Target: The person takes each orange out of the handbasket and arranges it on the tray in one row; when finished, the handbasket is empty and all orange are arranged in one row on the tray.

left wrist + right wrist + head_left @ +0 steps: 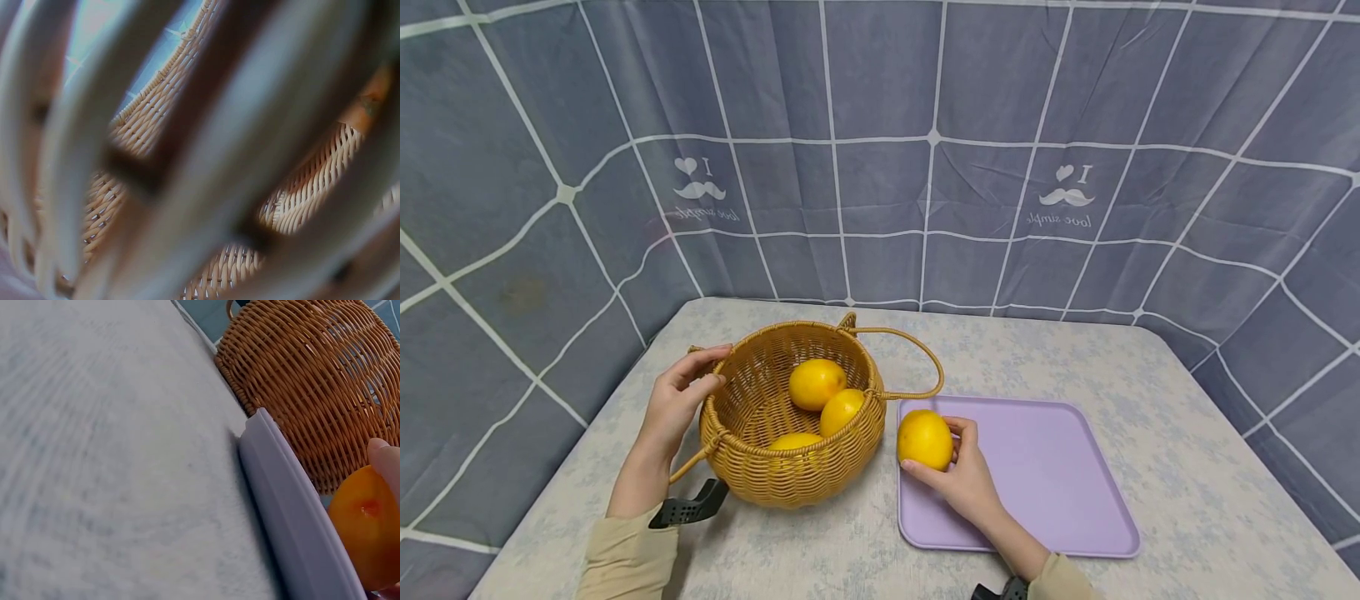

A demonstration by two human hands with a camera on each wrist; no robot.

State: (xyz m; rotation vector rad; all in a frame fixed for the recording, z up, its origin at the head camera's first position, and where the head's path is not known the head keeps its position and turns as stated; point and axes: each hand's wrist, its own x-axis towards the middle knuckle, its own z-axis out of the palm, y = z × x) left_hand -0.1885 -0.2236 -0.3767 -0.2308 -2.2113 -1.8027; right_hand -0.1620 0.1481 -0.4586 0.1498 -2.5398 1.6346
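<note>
A brown wicker basket (793, 479) stands on the left, its near side facing me. My left hand (673, 408) holds its left rim, thumb and fingertips at the edge. Inside lie three yellow lemons, one toward the back (817, 384), another at the right wall (841, 412) and a third partly hidden behind the near rim (795, 441). My right hand (961, 475) grips a further lemon (924, 439) between thumb and fingers, over the left edge of a lilac tray (1045, 475). In the right wrist view that lemon (369, 531) shows beside the tray's rim (294, 512).
The basket's right loop handle (936, 367) sticks out toward the tray's back left corner. Its left handle (688, 464) hangs beside my left wrist. A pale patterned cloth (805, 550) covers the table, and a grey-blue checked curtain (880, 192) surrounds its back and sides.
</note>
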